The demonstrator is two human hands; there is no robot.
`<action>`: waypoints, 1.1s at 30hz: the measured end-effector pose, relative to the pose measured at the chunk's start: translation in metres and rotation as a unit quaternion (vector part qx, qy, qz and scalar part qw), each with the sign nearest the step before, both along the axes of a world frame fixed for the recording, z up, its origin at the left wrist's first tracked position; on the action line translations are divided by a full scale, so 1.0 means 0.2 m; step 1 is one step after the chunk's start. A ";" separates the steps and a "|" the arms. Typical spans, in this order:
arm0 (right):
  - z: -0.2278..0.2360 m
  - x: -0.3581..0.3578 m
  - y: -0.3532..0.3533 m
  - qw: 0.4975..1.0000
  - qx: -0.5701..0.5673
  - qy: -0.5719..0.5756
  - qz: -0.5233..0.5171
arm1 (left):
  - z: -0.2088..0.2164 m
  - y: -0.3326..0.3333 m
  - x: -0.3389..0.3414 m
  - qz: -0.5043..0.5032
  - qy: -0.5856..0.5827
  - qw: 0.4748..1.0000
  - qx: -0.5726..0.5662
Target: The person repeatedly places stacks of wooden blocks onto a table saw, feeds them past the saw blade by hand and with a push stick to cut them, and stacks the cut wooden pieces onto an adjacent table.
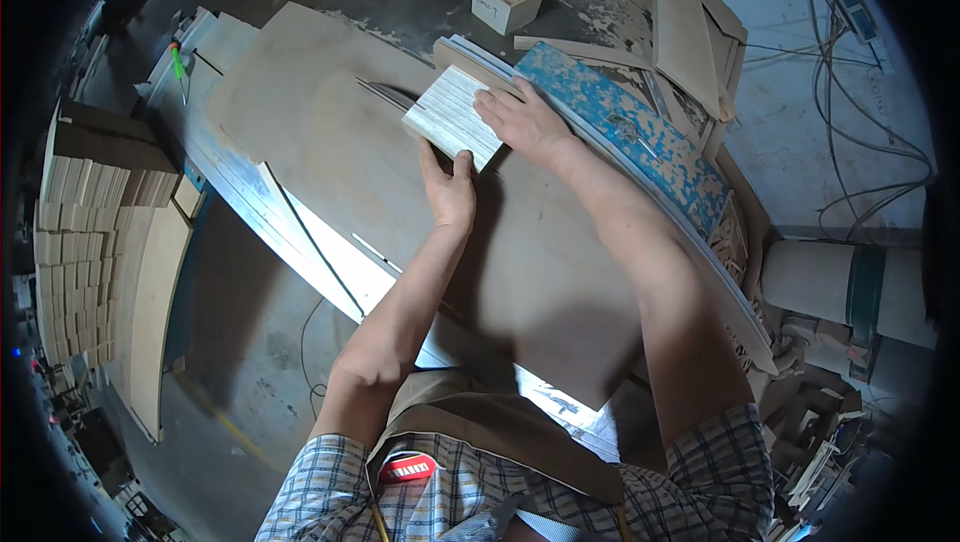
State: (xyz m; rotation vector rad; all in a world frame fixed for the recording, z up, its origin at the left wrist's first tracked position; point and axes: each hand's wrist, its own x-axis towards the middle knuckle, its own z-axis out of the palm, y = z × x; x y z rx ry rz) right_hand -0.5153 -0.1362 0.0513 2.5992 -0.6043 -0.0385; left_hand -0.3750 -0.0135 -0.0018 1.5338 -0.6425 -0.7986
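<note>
Two hands on a pale wood-grain block point(455, 117) beside what looks like a saw blade

The block lies flat on a big brown surface point(330, 142), in its far half, close to its far-right long edge. L hand point(450, 187) is at the near side: thumb & forefinger spread apart vs. the block's near edge; other fingers hidden, so can't tell if this grip holds or only presses. R hand point(525, 127) is open, not clasped, fingers laid over the block's right part, w/ some reaching the strip point(478, 61) along that long edge. Whether block & strip touch, can't tell.

Just off the block's far-left side is a thin dark blade point(385, 94), probably a saw's; contact unclear. To do this step well, I'd say: light, even pressure, block flat & square to the strip; L fingertips well clear of the blade's line; a push stick would be safer than bare fingers at this range.

Further out: a blue, paint-worn plate point(570, 82) beyond the long edge; a small open box point(495, 10) past the far edge; stacked pale boards point(75, 242) off the L side, well apart from the surface; loose cables point(830, 92) far R.
</note>
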 end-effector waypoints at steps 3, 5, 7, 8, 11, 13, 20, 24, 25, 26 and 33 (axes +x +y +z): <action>0.00 -0.01 -0.02 1.000 -0.005 0.008 -0.005 | 0.01 -0.01 -0.02 -0.022 0.000 1.000 0.002; 0.00 0.01 -0.03 1.000 0.010 -0.001 -0.004 | 0.02 -0.01 0.01 -0.022 -0.005 1.000 -0.003; 0.01 0.05 -0.05 1.000 0.008 0.003 -0.001 | 0.01 -0.03 0.06 -0.022 -0.012 1.000 -0.005; 0.02 0.07 -0.06 1.000 0.005 0.006 0.002 | 0.00 -0.04 0.08 -0.019 -0.005 1.000 -0.012; 0.03 0.12 -0.09 1.000 0.001 0.006 0.009 | -0.01 -0.07 0.13 -0.014 0.005 1.000 -0.021; 0.03 0.16 -0.11 1.000 0.001 0.010 0.007 | -0.02 -0.10 0.17 -0.005 0.011 1.000 -0.014; 0.00 0.31 -0.21 0.998 0.056 -0.040 0.006 | -0.05 -0.18 0.36 -0.006 0.037 0.997 -0.062; -0.01 0.37 -0.26 0.998 0.048 -0.033 0.009 | 0.09 -0.03 0.47 0.029 0.154 0.987 -0.029; 0.00 0.39 -0.28 0.999 0.039 -0.034 0.012 | 0.10 0.02 0.51 0.029 0.156 0.987 -0.017; 0.01 0.46 -0.28 0.998 0.031 -0.042 0.019 | 0.11 0.09 0.60 0.035 0.149 0.988 -0.032; 0.00 0.79 -0.48 0.998 0.050 -0.024 0.018 | 0.19 0.39 0.92 0.017 0.093 0.995 -0.024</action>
